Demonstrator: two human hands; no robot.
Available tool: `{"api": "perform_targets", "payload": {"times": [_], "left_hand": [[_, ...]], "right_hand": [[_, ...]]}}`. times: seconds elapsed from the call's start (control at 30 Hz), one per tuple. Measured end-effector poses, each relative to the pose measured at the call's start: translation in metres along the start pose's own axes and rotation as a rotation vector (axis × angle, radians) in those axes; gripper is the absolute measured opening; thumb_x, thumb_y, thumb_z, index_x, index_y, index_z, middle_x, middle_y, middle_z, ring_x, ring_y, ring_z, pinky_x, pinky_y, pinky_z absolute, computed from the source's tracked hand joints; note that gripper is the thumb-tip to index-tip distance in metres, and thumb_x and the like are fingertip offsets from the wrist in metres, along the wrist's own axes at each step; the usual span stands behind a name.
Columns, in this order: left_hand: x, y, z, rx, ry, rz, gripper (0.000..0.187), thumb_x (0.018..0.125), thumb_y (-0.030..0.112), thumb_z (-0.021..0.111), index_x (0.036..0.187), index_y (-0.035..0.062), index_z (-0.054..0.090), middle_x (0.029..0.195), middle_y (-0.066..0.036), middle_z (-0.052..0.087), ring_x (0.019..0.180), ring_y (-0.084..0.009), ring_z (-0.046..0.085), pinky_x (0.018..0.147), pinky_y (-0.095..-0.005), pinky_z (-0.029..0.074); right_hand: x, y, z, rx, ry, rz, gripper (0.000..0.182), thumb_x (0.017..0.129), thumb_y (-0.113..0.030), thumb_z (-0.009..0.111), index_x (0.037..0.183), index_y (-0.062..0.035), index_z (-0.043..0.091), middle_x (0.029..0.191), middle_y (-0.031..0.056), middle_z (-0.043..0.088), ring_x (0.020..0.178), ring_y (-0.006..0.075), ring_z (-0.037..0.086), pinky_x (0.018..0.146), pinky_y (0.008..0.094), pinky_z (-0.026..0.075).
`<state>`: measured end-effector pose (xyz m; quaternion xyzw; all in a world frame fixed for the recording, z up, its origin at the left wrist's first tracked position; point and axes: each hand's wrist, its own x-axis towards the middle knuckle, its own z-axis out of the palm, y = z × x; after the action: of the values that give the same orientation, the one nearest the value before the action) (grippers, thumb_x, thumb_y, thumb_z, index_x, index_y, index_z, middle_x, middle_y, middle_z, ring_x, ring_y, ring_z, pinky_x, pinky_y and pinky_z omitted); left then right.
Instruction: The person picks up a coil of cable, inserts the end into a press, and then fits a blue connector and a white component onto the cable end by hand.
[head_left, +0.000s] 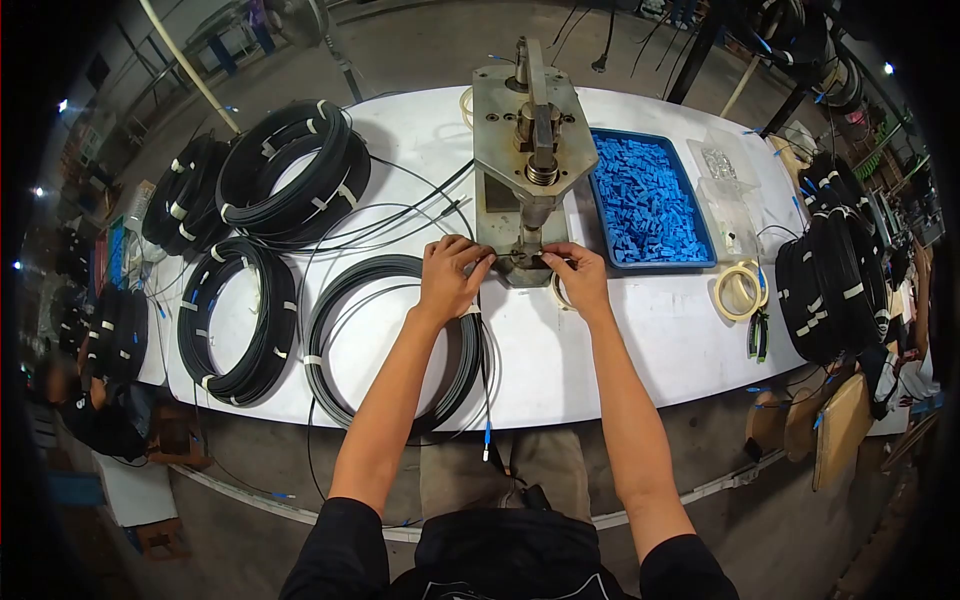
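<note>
In the head view, the left grip (455,278) and the right grip (578,275) are both at the foot of a metal press (515,150). The fingers of each grip are bent, with the tips close to each other, but what they pinch is too small to see, so I cannot tell if either one is really closed on something. The press stands on the white tabletop (545,365), with its low end between the two grips and its tall part just past them. Next to the left grip, on its left and nearer the person, lies a big black cable ring (466,365), partly under the left arm. Farther left of that grip is a smaller black cable ring (280,325) with white ties, and past it is a fat stack of rings (350,170). A cable with a blue tip (488,438) hangs over the near edge, below the left grip. Past the right grip and to its right is a dark blue tray (663,266) full of little blue pieces (650,200). Farther right of that grip are clear boxes (728,215), pale tape rolls (721,290) and more black cable rings (825,290).
</note>
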<state>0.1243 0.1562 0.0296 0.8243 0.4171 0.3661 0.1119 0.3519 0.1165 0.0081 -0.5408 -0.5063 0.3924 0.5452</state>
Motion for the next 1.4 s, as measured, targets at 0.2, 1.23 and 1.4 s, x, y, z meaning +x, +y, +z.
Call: {"api": "perform_targets", "payload": {"times": [0.2, 1.23, 1.4], "left_hand": [[0.0003, -0.0005, -0.0005, 0.005, -0.02, -0.007, 0.019, 0.087, 0.025, 0.064, 0.092, 0.0104, 0.073, 0.09, -0.002, 0.068, 0.099, -0.0232, 0.057, 0.089, -0.0374, 0.036], [0.0001, 0.0007, -0.0013, -0.023, -0.021, -0.017, 0.021, 0.086, 0.025, 0.065, 0.094, 0.0075, 0.073, 0.088, -0.005, 0.067, 0.098, -0.0242, 0.057, 0.091, -0.0369, 0.035], [-0.0002, 0.0001, -0.0009, -0.024, -0.03, -0.026, 0.021, 0.086, 0.025, 0.065, 0.095, 0.0082, 0.073, 0.089, -0.004, 0.067, 0.099, -0.0244, 0.057, 0.091, -0.0371, 0.035]], "right_hand": [[-0.0002, -0.0007, 0.0003, -0.002, 0.007, -0.002, 0.016, 0.086, -0.007, 0.068, 0.098, 0.0022, 0.071, 0.086, 0.0057, 0.071, 0.079, 0.0103, 0.062, 0.075, 0.0251, 0.048], [-0.0005, -0.001, -0.0001, 0.044, -0.013, 0.001, 0.016, 0.086, -0.005, 0.068, 0.1, 0.0025, 0.071, 0.087, 0.0054, 0.071, 0.079, 0.0098, 0.062, 0.075, 0.0246, 0.049], [0.0002, 0.0008, -0.0003, 0.048, -0.017, 0.01, 0.016, 0.086, -0.006, 0.068, 0.1, 0.0022, 0.071, 0.087, 0.0051, 0.071, 0.079, 0.0096, 0.062, 0.075, 0.0246, 0.049]]}}
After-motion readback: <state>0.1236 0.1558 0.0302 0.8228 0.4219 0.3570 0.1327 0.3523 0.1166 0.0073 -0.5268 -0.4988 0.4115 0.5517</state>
